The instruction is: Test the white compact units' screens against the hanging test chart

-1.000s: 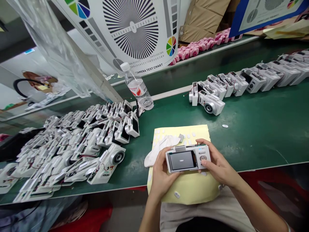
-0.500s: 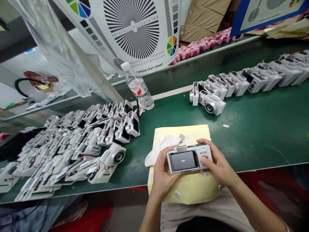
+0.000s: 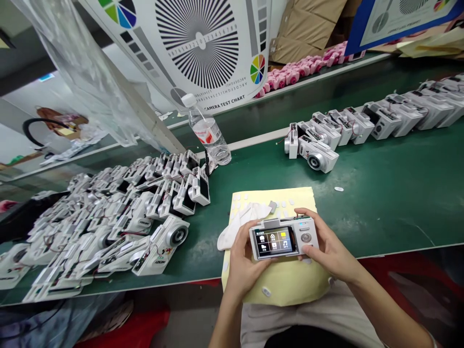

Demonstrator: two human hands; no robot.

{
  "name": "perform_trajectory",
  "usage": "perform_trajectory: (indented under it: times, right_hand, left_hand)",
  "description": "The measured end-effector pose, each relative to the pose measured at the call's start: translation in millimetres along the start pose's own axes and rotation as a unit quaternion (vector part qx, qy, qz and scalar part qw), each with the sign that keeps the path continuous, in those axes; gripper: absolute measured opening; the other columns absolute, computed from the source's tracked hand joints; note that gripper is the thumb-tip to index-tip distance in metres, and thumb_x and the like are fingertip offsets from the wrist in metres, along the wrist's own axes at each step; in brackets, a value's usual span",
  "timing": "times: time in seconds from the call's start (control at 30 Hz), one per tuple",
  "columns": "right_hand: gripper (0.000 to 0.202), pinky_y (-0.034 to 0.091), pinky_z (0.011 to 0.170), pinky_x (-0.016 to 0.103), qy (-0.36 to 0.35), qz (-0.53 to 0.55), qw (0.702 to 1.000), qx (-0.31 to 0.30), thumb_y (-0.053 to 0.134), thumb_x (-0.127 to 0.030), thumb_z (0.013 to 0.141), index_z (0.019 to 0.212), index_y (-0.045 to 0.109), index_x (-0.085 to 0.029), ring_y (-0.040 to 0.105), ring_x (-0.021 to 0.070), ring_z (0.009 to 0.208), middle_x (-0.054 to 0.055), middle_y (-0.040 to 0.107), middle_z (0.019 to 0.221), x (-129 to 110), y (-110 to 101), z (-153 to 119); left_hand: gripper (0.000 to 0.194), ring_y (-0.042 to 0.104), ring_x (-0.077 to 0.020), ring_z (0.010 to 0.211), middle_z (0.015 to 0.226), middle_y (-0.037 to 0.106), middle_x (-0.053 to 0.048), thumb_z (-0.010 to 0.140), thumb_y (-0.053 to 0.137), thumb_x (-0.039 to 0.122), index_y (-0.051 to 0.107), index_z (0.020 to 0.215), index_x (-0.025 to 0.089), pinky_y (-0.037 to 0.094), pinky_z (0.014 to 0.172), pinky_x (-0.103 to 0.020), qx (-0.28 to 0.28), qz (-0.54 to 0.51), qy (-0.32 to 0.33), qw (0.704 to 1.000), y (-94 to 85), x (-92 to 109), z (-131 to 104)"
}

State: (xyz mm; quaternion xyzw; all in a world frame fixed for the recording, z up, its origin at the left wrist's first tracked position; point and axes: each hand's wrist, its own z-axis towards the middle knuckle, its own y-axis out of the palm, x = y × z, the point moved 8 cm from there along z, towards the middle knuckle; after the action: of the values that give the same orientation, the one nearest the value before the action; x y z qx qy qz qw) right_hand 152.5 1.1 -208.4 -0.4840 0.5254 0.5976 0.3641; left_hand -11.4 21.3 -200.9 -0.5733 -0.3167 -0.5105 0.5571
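Between my two hands is a white digital camera (image 3: 274, 241), its back turned to me and its screen lit with a menu of icons, one highlighted in yellow. My left hand (image 3: 243, 263) is closed around its left end. My right hand (image 3: 328, 249) grips the right end, with the thumb on the lower part of the button area. Beneath the camera lies a yellow sheet (image 3: 290, 285) bearing several small pale oval pieces. A white cloth (image 3: 235, 227) rests on the sheet beside my left hand.
Many white cameras (image 3: 159, 249) crowd the green table's left side. Another row of cameras (image 3: 357, 123) stretches along the back right. A water bottle (image 3: 208, 130) stands before a camera test chart (image 3: 224, 99). Pink cameras (image 3: 290, 72) line the shelf behind.
The camera's screen has gone from a dark display with small text to an icon menu. My right thumb has moved down from the round button to below it.
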Motion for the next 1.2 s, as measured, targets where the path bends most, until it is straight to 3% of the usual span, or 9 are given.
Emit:
perform_trajectory:
  times: [0.4,0.63,0.9,1.2]
  right_hand:
    - [0.056,0.053,0.061,0.023,0.006,0.006,1.000,-0.006,0.053,-0.012,0.075,0.122,0.030,-0.031,0.051,0.0097,0.069,0.001,0.048,0.096,-0.3,0.8,-0.7]
    - [0.044,0.052,0.057,0.023,0.002,0.056,0.998,-0.014,0.053,-0.024,0.080,0.118,0.033,-0.029,0.051,0.0123,0.072,0.003,0.049,0.094,2.7,0.9,-0.6]
    - [0.036,0.049,0.048,0.020,-0.005,-0.016,0.998,0.056,0.051,-0.023,0.079,0.112,0.036,-0.026,0.048,0.0098,0.057,0.000,0.050,0.079,2.7,-5.1,0.3]
    - [0.043,0.050,0.048,0.022,0.015,-0.018,0.998,0.053,0.050,-0.022,0.079,0.118,0.035,-0.027,0.049,0.0096,0.057,0.002,0.049,0.085,2.5,-5.3,-0.2]
  left_hand:
    - [0.062,0.049,-0.0268,0.111,0.118,0.051,-0.007,0.062,0.074,0.029,0.044,0.116,0.024,0.039,0.097,-0.041,-0.006,-0.006,-0.003,1.000,1.5,2.4,1.1]
    - [0.063,0.048,-0.0274,0.113,0.120,0.050,-0.008,0.062,0.073,0.030,0.043,0.117,0.023,0.039,0.097,-0.040,-0.010,-0.012,0.001,1.000,1.9,3.9,0.8]
    - [0.064,0.048,-0.0272,0.113,0.121,0.049,-0.008,0.062,0.073,0.028,0.042,0.118,0.024,0.039,0.097,-0.041,-0.011,-0.014,0.018,1.000,3.0,4.5,-0.3]
    - [0.063,0.049,-0.0271,0.112,0.121,0.049,-0.009,0.063,0.073,0.032,0.043,0.118,0.024,0.039,0.096,-0.040,-0.010,-0.008,0.017,1.000,2.3,5.3,0.5]
